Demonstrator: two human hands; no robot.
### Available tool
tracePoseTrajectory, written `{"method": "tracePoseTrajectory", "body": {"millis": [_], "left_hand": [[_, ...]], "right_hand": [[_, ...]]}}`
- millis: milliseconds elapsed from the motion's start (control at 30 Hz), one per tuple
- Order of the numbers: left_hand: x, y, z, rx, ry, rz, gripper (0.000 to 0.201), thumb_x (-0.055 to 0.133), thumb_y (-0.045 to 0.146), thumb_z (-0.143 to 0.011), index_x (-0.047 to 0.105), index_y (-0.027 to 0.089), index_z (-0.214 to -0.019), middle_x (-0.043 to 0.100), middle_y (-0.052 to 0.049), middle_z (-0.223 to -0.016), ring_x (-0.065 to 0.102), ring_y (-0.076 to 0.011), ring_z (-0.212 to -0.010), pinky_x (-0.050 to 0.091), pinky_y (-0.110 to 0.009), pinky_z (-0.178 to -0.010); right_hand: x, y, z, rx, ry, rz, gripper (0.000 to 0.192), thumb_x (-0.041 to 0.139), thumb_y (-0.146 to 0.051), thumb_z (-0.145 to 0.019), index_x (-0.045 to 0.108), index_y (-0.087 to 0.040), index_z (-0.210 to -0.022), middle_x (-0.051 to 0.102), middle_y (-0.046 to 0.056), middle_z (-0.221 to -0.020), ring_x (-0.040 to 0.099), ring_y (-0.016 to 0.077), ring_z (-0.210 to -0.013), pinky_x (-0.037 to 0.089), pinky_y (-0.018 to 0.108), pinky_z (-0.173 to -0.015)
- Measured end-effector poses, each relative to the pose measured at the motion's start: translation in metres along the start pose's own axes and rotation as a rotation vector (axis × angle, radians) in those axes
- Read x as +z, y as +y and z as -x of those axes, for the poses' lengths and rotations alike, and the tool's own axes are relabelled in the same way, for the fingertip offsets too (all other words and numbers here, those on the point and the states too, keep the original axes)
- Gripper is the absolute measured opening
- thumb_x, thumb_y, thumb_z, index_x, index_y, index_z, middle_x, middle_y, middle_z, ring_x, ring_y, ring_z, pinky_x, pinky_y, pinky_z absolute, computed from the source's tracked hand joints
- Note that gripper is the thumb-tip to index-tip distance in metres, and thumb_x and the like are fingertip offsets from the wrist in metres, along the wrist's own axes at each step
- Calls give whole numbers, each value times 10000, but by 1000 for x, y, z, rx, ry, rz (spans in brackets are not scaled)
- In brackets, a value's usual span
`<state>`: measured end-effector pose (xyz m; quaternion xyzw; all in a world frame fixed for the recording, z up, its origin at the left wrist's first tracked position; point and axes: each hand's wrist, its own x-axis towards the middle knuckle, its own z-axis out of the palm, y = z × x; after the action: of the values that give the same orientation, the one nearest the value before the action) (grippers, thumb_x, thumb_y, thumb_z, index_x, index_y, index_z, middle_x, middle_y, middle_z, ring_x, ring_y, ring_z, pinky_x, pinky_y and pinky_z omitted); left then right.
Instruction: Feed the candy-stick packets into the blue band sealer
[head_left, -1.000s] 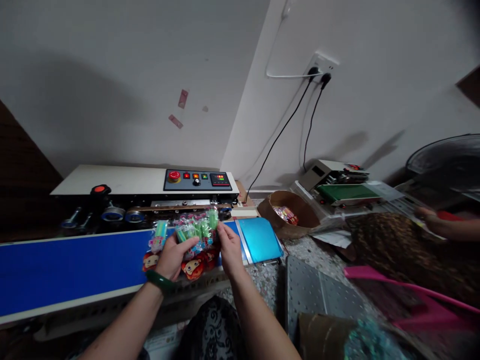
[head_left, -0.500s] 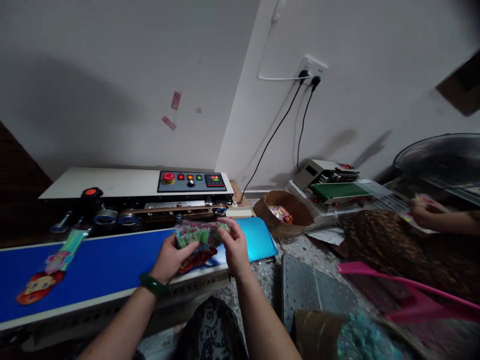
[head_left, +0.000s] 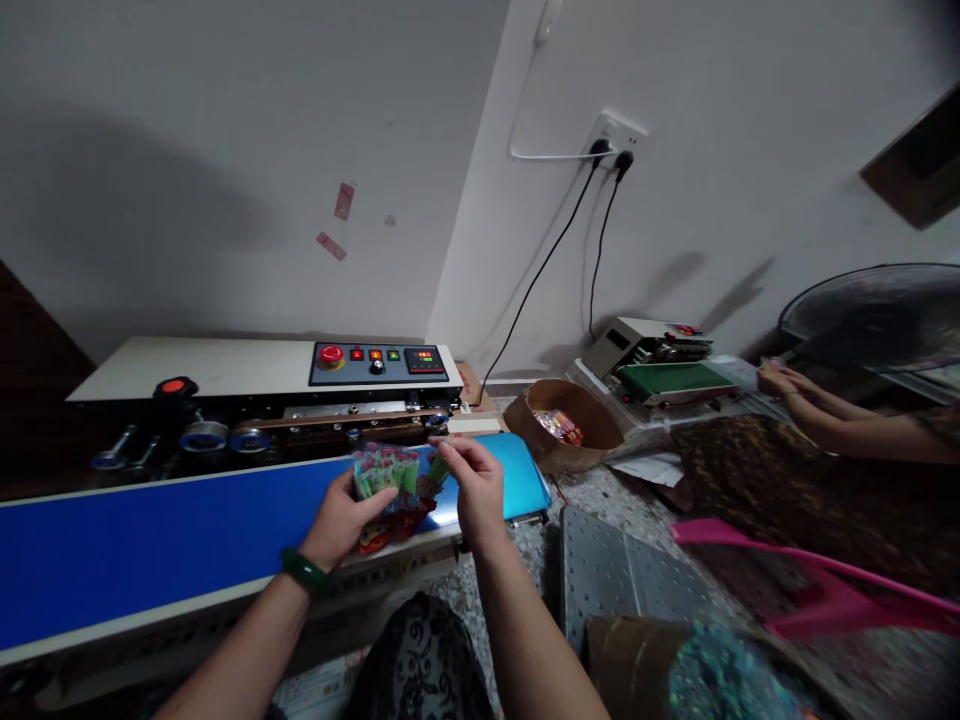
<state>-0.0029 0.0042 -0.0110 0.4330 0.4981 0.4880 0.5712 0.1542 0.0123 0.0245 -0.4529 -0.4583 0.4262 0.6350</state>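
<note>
Both hands' fingers grip a fanned packet bundle, its lower half hidden.

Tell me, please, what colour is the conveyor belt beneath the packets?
Blue; the conveyor belt shows plainly in the head view, running left from the packets.

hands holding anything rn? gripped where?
Both. Left hand grips the fanned candy packets at their lower left; right hand pinches the fan's upper right edge, over the blue belt.

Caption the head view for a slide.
Both hands, left hand and right hand, hold a fan of toy packets over the blue conveyor belt.
</note>
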Motion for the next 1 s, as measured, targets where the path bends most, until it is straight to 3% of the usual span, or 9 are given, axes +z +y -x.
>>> {"method": "tracePoseTrajectory", "body": {"millis": [100,267,433,567,667,800,867,1000], "left_hand": [[1,2,0,-19,-8,-6,427,728,342,-533,608,122,-879,693,-90,-887,631,-242,-816,476,-369,-780],[3,3,2,-41,-30,30,428,737,332,-520,613,124,-872,696,-79,-868,634,-238,-797,484,-362,-761],[4,-1,3,-83,-4,174,412,746,283,-525,610,145,-889,697,-55,-852,639,-221,-767,496,-338,-726],[5,-2,2,-108,13,249,399,741,260,-536,609,138,-892,693,-61,-863,641,-223,-771,501,-331,-712],[6,-2,2,-134,21,277,384,728,251,-554,605,127,-897,691,-62,-843,642,-229,-767,503,-350,-721],[5,-4,0,-142,61,329,423,717,227,-570,583,127,-959,687,-54,-821,641,-229,-771,494,-375,-754],[4,-5,-2,-147,112,346,436,717,211,-572,576,131,-977,687,-55,-836,643,-217,-764,493,-366,-756],[-1,-7,-6,-167,167,378,403,721,193,-563,587,121,-936,689,-68,-836,647,-208,-740,504,-343,-733]], "right_hand": [[-1,5,0,12,15,-3,169,668,-318,-658,668,-173,-743,674,46,-802,596,179,-744,459,308,-704],[1,5,1,59,68,25,236,628,-382,-696,622,-158,-624,654,28,-677,584,155,-661,448,267,-650],[-5,15,12,153,-67,-229,337,626,-367,-707,552,-225,-1003,631,46,-1021,611,173,-808,467,317,-748],[-10,42,23,344,-82,-259,315,692,-285,-640,544,-172,-894,669,53,-847,619,194,-774,485,318,-711],[-7,54,31,326,-16,-321,323,673,-272,-663,513,-190,-932,664,38,-863,621,184,-765,490,315,-706],[-3,58,35,297,-60,-390,364,654,-263,-681,492,-210,-1004,649,43,-951,612,187,-851,469,333,-788],[-10,61,30,315,7,-348,333,659,-280,-666,528,-184,-957,660,47,-896,621,186,-806,473,328,-776],[-40,70,3,397,268,-140,331,703,-298,-568,566,-141,-824,642,14,-643,596,155,-556,477,267,-554]]}}
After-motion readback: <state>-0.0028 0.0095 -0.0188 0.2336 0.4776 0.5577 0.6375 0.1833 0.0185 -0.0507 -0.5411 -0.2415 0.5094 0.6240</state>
